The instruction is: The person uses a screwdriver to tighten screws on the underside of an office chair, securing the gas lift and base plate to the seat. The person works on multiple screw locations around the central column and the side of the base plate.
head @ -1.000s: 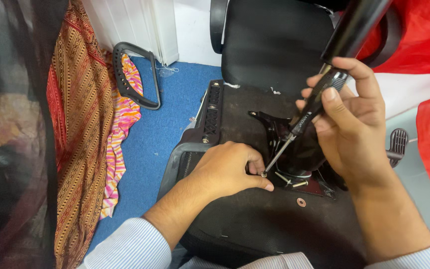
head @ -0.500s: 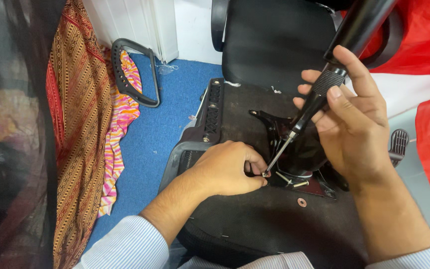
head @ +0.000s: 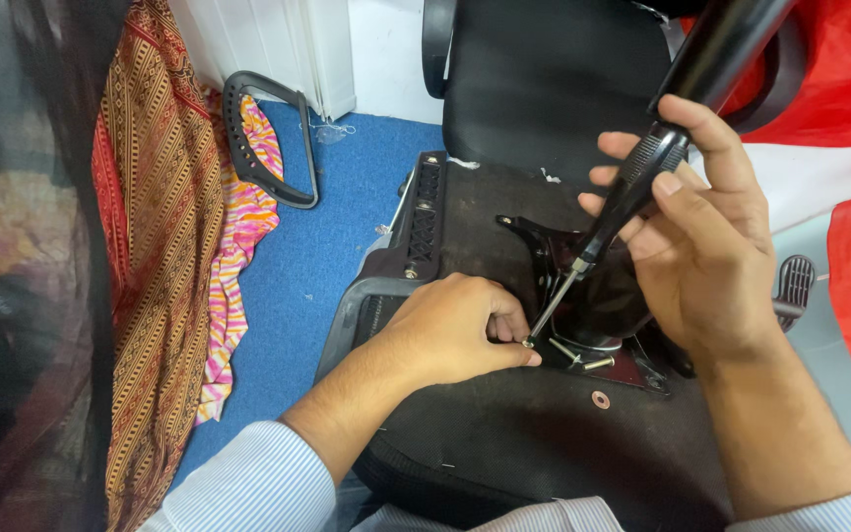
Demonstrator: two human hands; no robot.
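the right hand (head: 706,246) is wrapped shut around the black ribbed handle of a screwdriver (head: 608,222), thumb laid along the grip and fingers curled behind it, so the tool slants down and to the left with its thin metal shaft ending right at the fingertips of the left hand (head: 455,330). the left hand lies knuckles up on the underside of an overturned office chair seat (head: 504,433), its fingers curled in and pinched close at the screwdriver's tip (whatever small part they hold there is too hidden to make out). just beside that spot sits the black metal bracket (head: 583,286) at the middle of the seat, with a couple of loose silvery screws (head: 583,360) lying against it and a small copper-coloured washer (head: 600,400) a little nearer the person. a thick black post (head: 726,39) rises from the bracket area toward the top of the view, passing behind the right hand. the chair's black backrest (head: 544,79) lies beyond the seat, on a blue carpet floor (head: 317,246). a separate black armrest (head: 263,138) rests on the carpet to the left, near a brown patterned cloth (head: 160,246) and a pink striped one (head: 233,256). red fabric (head: 839,89) fills the right edge. both forearms end in pale striped shirt cuffs.
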